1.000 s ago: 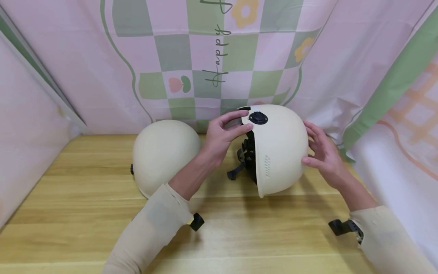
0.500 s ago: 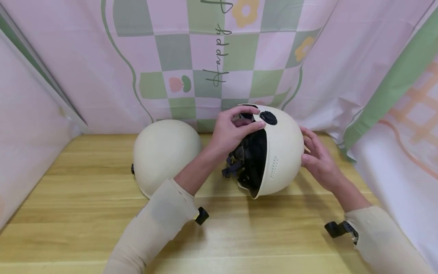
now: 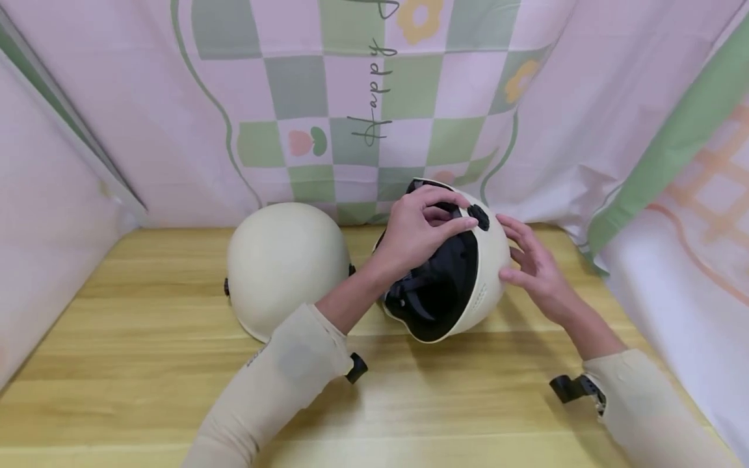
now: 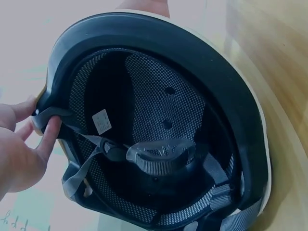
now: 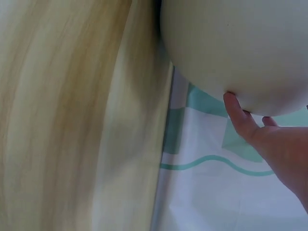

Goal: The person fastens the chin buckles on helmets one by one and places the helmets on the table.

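A cream helmet [image 3: 495, 263] tilts on the table, its black-lined opening facing left and toward me. My left hand [image 3: 409, 231] pinches its rim beside a round black fitting [image 3: 479, 218]. In the left wrist view, the left fingers lie at the rim by a grey strap [image 4: 79, 179]; mesh lining [image 4: 166, 91] and a small white label [image 4: 101, 121] show inside. My right hand [image 3: 538, 273] rests its fingertips and thumb on the outer shell at the right. Seen from the right wrist, the thumb and fingers touch the smooth shell [image 5: 236, 48] without wrapping round it.
A second cream helmet [image 3: 283, 266] sits dome up to the left, close to my left forearm. The wooden table [image 3: 445, 403] ends at a patterned cloth backdrop [image 3: 351, 91] behind the helmets. White cloth [image 3: 673, 279] hangs at the right side.
The right-hand helmet has turned and tilted, so its opening now faces more toward me. My left hand has moved right with the rim; my right hand has shifted slightly left.
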{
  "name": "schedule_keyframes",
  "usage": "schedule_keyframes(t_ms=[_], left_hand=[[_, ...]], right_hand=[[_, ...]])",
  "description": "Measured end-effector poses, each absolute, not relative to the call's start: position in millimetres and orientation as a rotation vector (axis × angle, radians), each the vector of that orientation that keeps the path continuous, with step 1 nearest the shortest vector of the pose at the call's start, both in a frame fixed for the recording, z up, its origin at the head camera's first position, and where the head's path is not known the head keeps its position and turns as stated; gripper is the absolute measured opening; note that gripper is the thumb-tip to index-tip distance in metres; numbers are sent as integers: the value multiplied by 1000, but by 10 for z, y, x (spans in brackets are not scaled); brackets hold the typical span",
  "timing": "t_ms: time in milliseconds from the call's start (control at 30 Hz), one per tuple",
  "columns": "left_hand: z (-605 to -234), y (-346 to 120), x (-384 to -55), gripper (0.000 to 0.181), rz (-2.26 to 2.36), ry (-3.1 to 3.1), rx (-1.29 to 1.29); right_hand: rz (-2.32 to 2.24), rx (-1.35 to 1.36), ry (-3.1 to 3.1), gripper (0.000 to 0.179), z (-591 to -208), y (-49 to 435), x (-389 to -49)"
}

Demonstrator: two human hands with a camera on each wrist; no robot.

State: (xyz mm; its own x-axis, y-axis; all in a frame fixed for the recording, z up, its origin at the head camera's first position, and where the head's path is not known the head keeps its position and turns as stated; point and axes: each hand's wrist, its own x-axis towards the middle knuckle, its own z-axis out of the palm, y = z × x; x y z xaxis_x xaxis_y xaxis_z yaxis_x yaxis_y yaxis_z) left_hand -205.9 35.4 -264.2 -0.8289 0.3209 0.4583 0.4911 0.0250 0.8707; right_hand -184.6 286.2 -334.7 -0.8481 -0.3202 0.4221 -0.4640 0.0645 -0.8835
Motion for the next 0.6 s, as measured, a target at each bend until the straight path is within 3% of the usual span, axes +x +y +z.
schedule_keyframes(t_ms=[367, 600], left_hand=[[-2673, 348, -2051, 42, -1990, -2203, -1027], [-2706, 221, -2065, 41, -2027, -2166, -987]], right_hand=[[1782, 938, -2003, 77, -3012, 2722, -1832], [1607, 726, -2211, 67, -2903, 2777, -1735]])
